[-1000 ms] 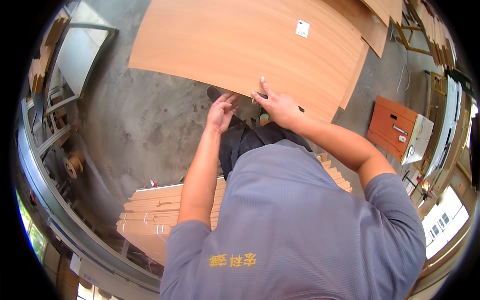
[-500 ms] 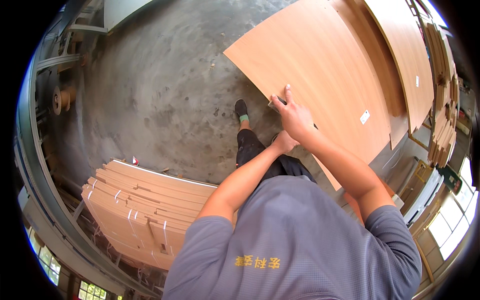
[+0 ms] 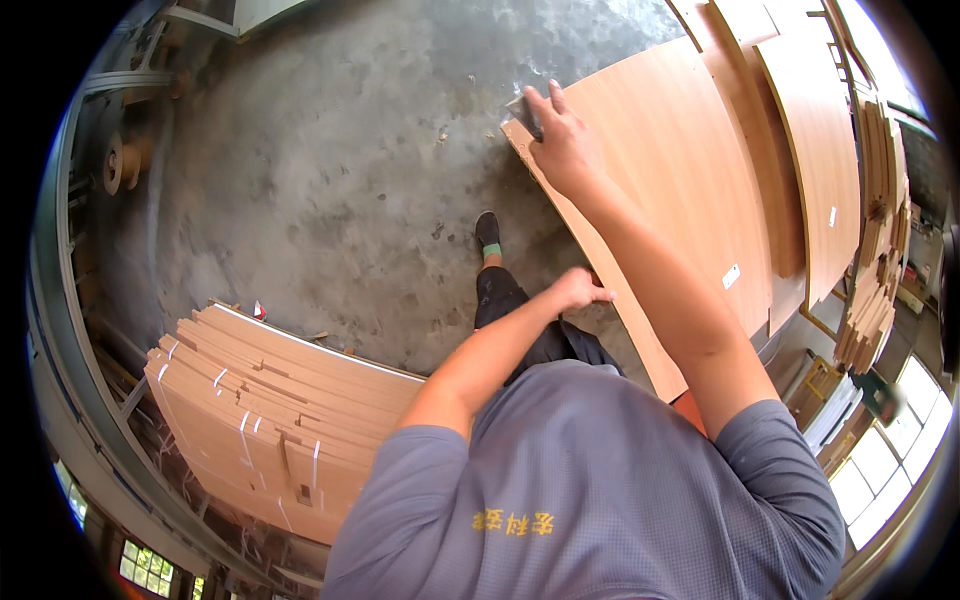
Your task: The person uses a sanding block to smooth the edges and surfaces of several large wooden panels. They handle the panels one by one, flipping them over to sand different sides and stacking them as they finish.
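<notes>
A wide wood-grain panel (image 3: 665,150) lies on my right, its long edge slanting down toward me. My left hand (image 3: 572,291) is closed on that edge at its near part, with the thumb stretched over the panel's border. At the far corner of the panel, my right hand (image 3: 564,150) grips a dark grey flat-faced tool (image 3: 527,116) and rests it against the edge. Two of its fingers point outward past the tool. Most of the tool is covered by the hand, so I cannot make out its exact kind.
A bundled stack of brown panels (image 3: 265,400) stands at my lower left. More wood panels (image 3: 815,160) lie beyond the one I touch, and piled boards (image 3: 872,250) rise at the far right. A cable reel (image 3: 122,163) sits by the metal frame at left.
My right hand has travelled with the tool along the edge to the far corner. My left hand has come out from under the right forearm onto the edge, and the panel's edge appears tilted up.
</notes>
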### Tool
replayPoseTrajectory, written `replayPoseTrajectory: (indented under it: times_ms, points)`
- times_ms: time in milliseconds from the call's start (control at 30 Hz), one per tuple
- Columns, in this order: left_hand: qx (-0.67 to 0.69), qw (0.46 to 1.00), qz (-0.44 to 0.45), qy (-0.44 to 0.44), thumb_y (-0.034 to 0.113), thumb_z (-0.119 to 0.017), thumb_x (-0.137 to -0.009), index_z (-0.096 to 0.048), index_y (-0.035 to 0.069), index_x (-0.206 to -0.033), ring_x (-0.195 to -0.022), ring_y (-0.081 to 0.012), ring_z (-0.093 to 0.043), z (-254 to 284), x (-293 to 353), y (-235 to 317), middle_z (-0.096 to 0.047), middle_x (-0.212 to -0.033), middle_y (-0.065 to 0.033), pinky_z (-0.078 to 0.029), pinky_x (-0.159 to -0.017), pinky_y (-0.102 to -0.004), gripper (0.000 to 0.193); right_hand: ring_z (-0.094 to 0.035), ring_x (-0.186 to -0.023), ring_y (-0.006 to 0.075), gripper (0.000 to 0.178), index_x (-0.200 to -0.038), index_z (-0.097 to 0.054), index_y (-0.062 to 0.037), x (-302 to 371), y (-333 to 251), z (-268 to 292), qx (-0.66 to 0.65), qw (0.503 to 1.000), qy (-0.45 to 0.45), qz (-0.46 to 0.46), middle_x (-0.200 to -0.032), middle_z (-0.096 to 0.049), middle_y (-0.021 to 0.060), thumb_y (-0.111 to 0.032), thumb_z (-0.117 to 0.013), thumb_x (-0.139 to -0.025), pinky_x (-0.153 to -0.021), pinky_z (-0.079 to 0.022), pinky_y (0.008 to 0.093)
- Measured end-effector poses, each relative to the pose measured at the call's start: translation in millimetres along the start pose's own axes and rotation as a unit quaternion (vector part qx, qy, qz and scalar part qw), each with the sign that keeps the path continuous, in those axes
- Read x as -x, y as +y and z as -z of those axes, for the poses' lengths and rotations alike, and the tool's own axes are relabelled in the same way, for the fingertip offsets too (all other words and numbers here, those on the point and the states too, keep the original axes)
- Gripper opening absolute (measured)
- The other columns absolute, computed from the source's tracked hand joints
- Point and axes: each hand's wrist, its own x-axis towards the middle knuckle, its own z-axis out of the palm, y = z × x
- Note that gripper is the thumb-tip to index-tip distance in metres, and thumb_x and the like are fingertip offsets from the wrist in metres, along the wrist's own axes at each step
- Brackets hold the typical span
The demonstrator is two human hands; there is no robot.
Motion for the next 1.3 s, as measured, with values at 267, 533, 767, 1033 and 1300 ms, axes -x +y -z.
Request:
replayPoseTrajectory:
  times_ms: [267,533,767,1033,1300]
  points:
    - [0.257,0.854,-0.272,0.362,0.031,-0.056,-0.098,-0.070,0.007,-0.089,-0.081,-0.0144,-0.067,318.7,56.5,219.3,-0.073,-0.087,-0.0036,-0.052,-0.075,-0.0304,0.030,-0.065,-0.095,0.0312,0.040,-0.123,-0.055,0.0001,257.9,176.4,41.6,-0.135,0.938,0.120,-0.294,-0.099,-0.065,0.0171,0.003,-0.054,-0.083,-0.084,-0.051,0.0401]
    - [-0.568,0.754,-0.106,0.313,0.061,-0.042,-0.100,-0.067,0.003,-0.107,-0.106,-0.0410,-0.065,234.1,4.7,230.6,-0.069,-0.105,-0.0269,-0.050,-0.087,-0.0470,0.063,-0.058,-0.117,0.0479,0.046,-0.113,-0.056,0.0086,553.5,309.6,-44.3,-0.066,0.672,0.254,-0.692,-0.118,-0.061,0.0349,-0.035,-0.052,-0.100,-0.097,-0.045,0.0496]
    - [-0.592,0.749,0.023,0.296,0.063,-0.034,-0.101,-0.069,-0.003,-0.097,-0.079,-0.0406,-0.070,157.6,8.1,283.9,-0.069,-0.102,-0.0277,-0.053,-0.083,-0.0502,0.075,-0.067,-0.099,0.0320,0.055,-0.105,-0.067,0.0102,610.0,309.0,-71.6,-0.228,0.622,0.309,-0.683,-0.100,-0.069,0.0263,-0.043,-0.060,-0.097,-0.090,-0.049,0.0404]
    - [-0.587,0.747,-0.131,0.285,0.042,-0.065,-0.095,-0.067,-0.006,-0.095,-0.078,-0.0284,-0.067,131.4,49.5,291.2,-0.071,-0.088,-0.0207,-0.051,-0.072,-0.0409,0.049,-0.041,-0.062,0.0167,0.046,-0.081,-0.059,0.0048,614.9,263.6,-8.7,-0.175,0.671,0.407,-0.595,-0.063,-0.050,0.0145,-0.039,-0.070,-0.093,-0.060,-0.043,0.0371]
    - [-0.530,0.771,-0.231,0.267,0.035,-0.070,-0.095,-0.068,-0.008,-0.100,-0.081,-0.0120,-0.063,102.5,38.7,326.7,-0.072,-0.090,-0.0080,-0.052,-0.073,-0.0317,0.043,-0.032,-0.060,0.0186,0.046,-0.075,-0.050,0.0041,609.8,268.1,73.2,-0.124,0.677,0.478,-0.546,-0.061,-0.037,0.0151,-0.033,-0.071,-0.092,-0.054,-0.037,0.0387]
